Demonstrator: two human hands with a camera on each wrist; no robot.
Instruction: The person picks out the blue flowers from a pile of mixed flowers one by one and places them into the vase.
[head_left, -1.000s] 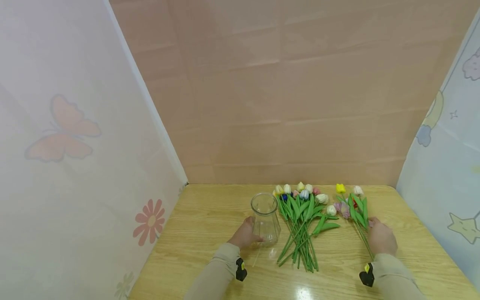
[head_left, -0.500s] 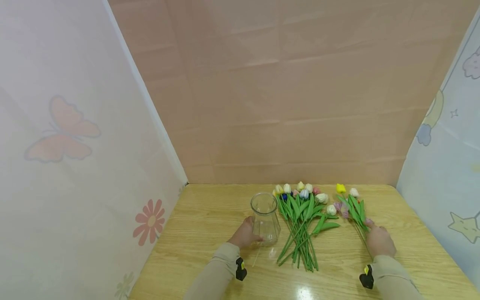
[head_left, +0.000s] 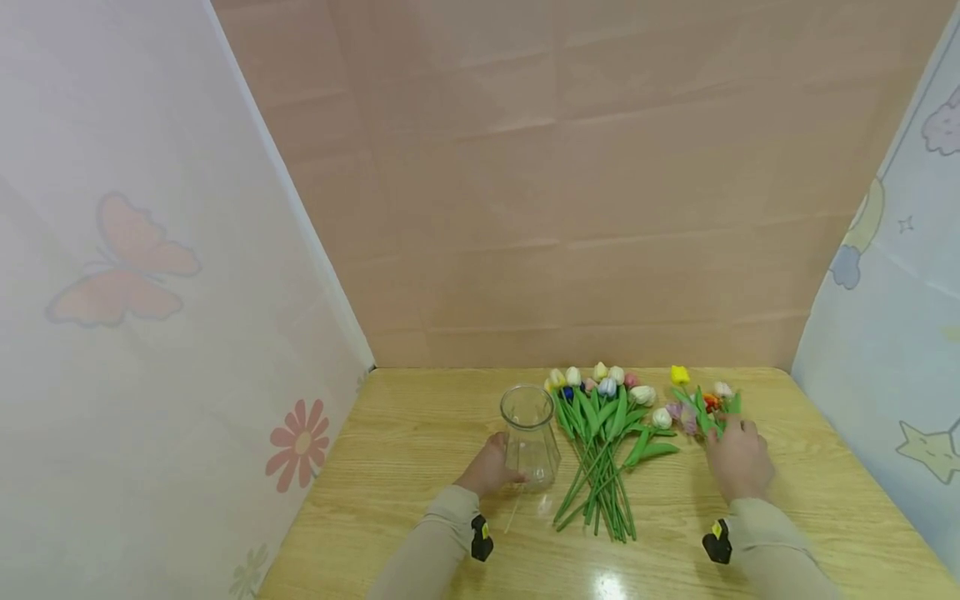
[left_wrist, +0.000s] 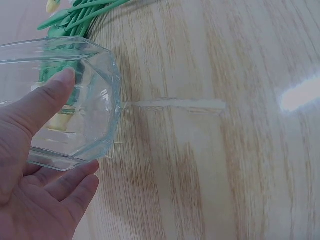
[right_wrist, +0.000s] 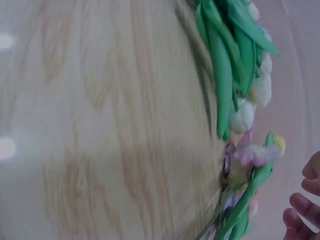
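My left hand [head_left: 491,468] holds a clear glass vase [head_left: 529,446] near its base, thumb on one side and fingers on the other; the vase stands upright on the table. In the left wrist view the thumb [left_wrist: 60,82] lies along the faceted glass. My right hand [head_left: 741,458] is over a small bunch of artificial flowers at the right, among them a lilac flower [head_left: 682,415], a yellow tulip [head_left: 679,375] and an orange-red flower [head_left: 712,402]. In the right wrist view its fingers [right_wrist: 306,209] are loosely bent and spread, with nothing between them. The bunch's stems are mostly hidden.
A larger heap of tulips with green stems [head_left: 600,483] lies between the vase and the right hand, its white, yellow, blue and pink heads pointing away. A pale strip [left_wrist: 190,104] marks the wooden table [head_left: 420,417]. A brown backdrop and printed side walls enclose it.
The right hand has moved left and forward over the small bunch. Its white tulip shifted left, then back right, and the orange-red flower shows more. The left hand and vase stay put.
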